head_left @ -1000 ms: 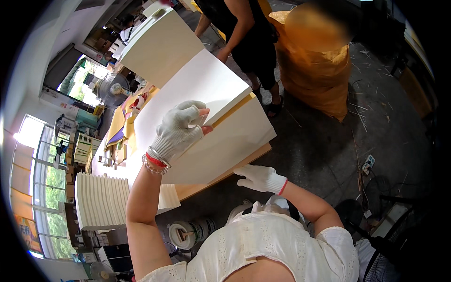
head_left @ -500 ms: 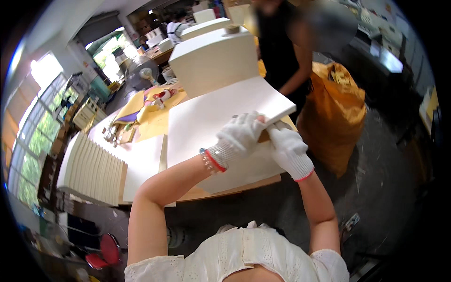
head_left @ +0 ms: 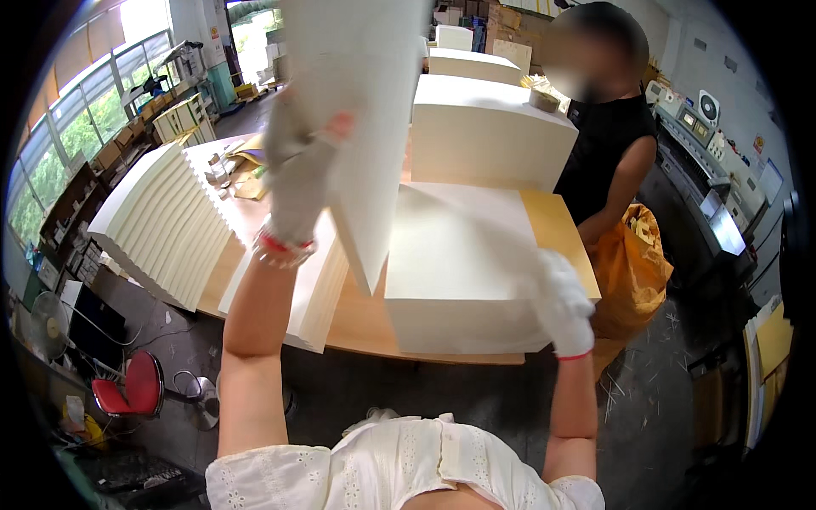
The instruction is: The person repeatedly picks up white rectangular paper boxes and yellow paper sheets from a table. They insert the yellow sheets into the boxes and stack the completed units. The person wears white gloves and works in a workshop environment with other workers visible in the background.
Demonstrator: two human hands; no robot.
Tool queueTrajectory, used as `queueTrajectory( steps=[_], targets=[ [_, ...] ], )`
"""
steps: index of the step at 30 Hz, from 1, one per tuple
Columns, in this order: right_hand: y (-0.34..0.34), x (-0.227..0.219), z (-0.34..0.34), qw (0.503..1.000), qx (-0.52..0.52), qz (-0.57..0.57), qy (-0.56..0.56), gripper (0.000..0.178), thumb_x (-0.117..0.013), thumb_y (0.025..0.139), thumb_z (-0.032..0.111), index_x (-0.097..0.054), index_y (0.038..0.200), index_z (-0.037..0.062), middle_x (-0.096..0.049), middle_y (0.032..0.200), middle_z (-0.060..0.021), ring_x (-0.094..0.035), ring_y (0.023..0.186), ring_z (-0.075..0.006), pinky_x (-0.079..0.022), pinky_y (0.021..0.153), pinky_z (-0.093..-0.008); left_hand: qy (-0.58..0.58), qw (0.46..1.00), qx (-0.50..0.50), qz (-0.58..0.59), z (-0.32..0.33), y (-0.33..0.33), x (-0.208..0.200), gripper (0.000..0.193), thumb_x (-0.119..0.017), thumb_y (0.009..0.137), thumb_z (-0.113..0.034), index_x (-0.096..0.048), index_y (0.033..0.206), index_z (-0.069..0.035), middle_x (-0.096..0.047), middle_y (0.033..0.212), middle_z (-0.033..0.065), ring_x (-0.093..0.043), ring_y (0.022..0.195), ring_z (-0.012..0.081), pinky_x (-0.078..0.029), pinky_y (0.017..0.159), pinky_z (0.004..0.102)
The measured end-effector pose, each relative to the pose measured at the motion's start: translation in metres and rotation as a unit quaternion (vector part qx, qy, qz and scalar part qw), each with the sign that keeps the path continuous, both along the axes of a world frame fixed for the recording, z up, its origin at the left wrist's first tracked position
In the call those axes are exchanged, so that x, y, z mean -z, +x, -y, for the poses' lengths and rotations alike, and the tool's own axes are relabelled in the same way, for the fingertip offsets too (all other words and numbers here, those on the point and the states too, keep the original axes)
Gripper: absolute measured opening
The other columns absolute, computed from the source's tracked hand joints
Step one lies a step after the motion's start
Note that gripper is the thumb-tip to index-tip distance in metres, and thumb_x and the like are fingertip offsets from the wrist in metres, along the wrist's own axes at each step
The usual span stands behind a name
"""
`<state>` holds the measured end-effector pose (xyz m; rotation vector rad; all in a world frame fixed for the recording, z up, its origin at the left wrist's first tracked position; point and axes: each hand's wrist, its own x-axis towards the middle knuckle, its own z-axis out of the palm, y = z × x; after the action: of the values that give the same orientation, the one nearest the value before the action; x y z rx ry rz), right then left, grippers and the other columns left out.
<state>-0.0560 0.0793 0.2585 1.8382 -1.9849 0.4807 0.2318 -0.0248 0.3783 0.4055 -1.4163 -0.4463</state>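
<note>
My left hand (head_left: 297, 183), in a white knitted glove with a beaded bracelet and a red band at the wrist, grips a thick sheaf of white paper (head_left: 374, 127). The sheaf stands tilted on edge and is blurred at the top. To its right lies a large squared stack of white paper (head_left: 459, 246), with a yellow sheet (head_left: 552, 221) showing along its right side. At that stack's near right corner is my gloved right hand (head_left: 563, 302). Its fingers are smeared by motion.
Left of the big stack lie a lower paper pile (head_left: 293, 302) and a stepped, fanned-out stack (head_left: 161, 225). Behind rises a taller paper block (head_left: 493, 127) with a tape roll (head_left: 544, 101) on it. A person in black (head_left: 608, 144) stands beside an orange sack (head_left: 637, 272).
My left hand has lifted the sheaf off the big stack, swinging it up and left. My right hand has let go of its edge. My view has turned, and the yellow sheet now shows.
</note>
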Motion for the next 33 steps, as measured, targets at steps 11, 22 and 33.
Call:
queueTrajectory(
  steps=[11,22,33],
  targets=[
    [0.152,0.028,0.024,0.941,-0.333,0.065,-0.008,0.069,-0.083,0.060,0.022,-0.050,0.118,0.0020,-0.053,0.120,-0.0123,-0.054,0.110,-0.0310,-0.042,0.098,-0.0485,0.062,0.934,-0.019,-0.351,0.072,0.152,0.062,0.038,-0.064,0.084,0.001,-0.055,0.121,-0.002,-0.063,0.107,0.0070,-0.062,0.094,0.0164,-0.052,0.078,0.0291],
    [0.296,0.112,0.095,0.821,-0.405,0.386,-0.115,0.083,-0.079,0.077,0.027,-0.034,0.142,-0.0003,-0.048,0.135,-0.0203,-0.051,0.123,-0.0315,-0.046,0.099,-0.0401,0.012,0.961,0.016,-0.276,-0.025,0.093,0.077,0.048,-0.070,0.080,-0.010,-0.056,0.125,-0.003,-0.061,0.113,0.0125,-0.060,0.104,0.0255,-0.052,0.082,0.0357],
    [0.330,0.202,0.126,0.494,-0.385,0.774,0.095,0.049,-0.057,0.089,0.002,-0.039,0.135,0.0006,-0.057,0.117,-0.0124,-0.060,0.106,-0.0245,-0.051,0.093,-0.0358,0.049,0.965,-0.126,0.223,0.065,0.114,0.148,0.057,-0.068,0.082,-0.019,-0.049,0.133,0.002,-0.052,0.133,0.0217,-0.045,0.128,0.0373,-0.040,0.105,0.0404]
  ],
)
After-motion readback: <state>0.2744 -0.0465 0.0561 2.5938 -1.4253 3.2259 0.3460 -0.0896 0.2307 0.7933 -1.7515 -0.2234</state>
